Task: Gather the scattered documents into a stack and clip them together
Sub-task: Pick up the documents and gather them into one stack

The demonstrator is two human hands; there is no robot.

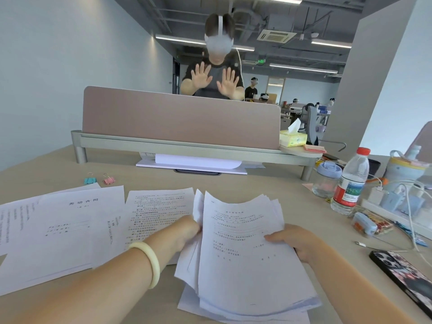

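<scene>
1. white paper, a partial stack (243, 251), was held raised at lower centre, so edges could be evened.
2. it was pinched by the left hand (187, 232) and right hand (297, 242), both closed on its sides.
3. loose sheets (70, 225) were left at lower left, binder clips (99, 180) above them, presumably for last.

Two binder clips (99, 179), one bottle (351, 182).
</scene>
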